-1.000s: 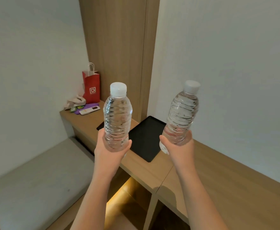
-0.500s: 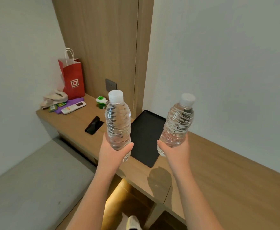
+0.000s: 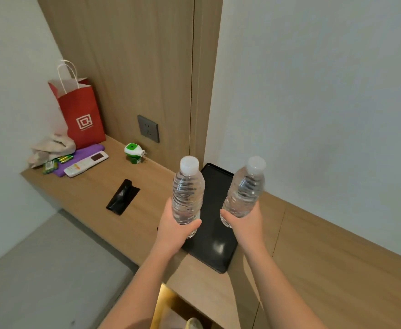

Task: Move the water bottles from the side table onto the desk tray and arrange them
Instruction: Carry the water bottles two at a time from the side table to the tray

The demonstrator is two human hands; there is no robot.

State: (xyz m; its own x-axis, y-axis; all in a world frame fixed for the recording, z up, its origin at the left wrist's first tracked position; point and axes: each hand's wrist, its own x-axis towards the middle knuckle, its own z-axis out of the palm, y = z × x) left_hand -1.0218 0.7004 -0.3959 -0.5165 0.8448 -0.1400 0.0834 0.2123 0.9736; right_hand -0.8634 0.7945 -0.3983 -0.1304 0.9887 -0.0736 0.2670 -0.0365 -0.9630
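The carrying step is in hand: the left hand (image 3: 175,230) is wrapped around the lower part of the left bottle (image 3: 187,193), which is nearly upright, and the right hand (image 3: 244,224) is wrapped around the base of the right bottle (image 3: 244,191), whose top leans a little to the right. Both bottles are in the air above the black tray (image 3: 215,252), which lies on the wooden desk (image 3: 325,257). The next move, I judge, calls for lowering each bottle straight onto the tray, side by side, before letting go. The bottles show no label. The red paper bag (image 3: 81,110) at the far left carries a white square logo; the writing under it is too small to read.
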